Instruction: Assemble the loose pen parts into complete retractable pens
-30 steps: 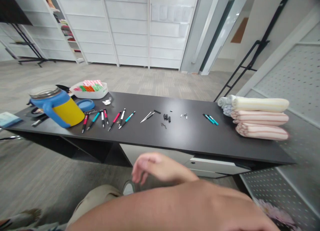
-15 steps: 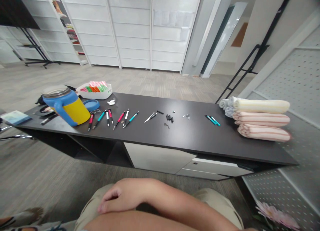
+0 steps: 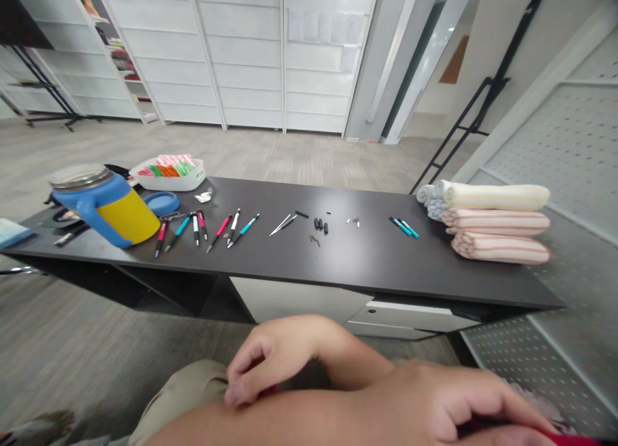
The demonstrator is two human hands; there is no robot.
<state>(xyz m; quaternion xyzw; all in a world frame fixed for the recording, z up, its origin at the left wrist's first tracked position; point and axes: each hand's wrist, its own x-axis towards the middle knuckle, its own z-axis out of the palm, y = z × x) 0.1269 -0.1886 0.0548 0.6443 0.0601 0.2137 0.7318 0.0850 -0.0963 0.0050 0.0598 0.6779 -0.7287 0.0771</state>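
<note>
My forearms cross low in front of me, over my lap. My right hand (image 3: 270,362), on the left side of the view, has its fingers curled down against my left forearm; what they hold, if anything, is hidden. My left hand (image 3: 477,404) reaches to the lower right, its fingers bent around a red edge (image 3: 572,439) that the frame cuts off; its kind does not show. Beyond both hands, on the dark cabinet top (image 3: 376,259), lie several pens (image 3: 219,233), thin refills (image 3: 282,224), black grips (image 3: 321,225) and two teal pen barrels (image 3: 404,227).
A blue and yellow jug (image 3: 123,214) stands at the left, beside a blue lid (image 3: 162,203) and a white basket (image 3: 168,179) of colourful packets. Rolled towels (image 3: 499,221) are stacked at the right, near a perforated panel (image 3: 541,137). Cabinet doors (image 3: 299,299) face me.
Both arms have risen a little. My right hand has shifted right and up, and my left hand has come into view at the lower right with something red. The camera view has shifted slightly.
</note>
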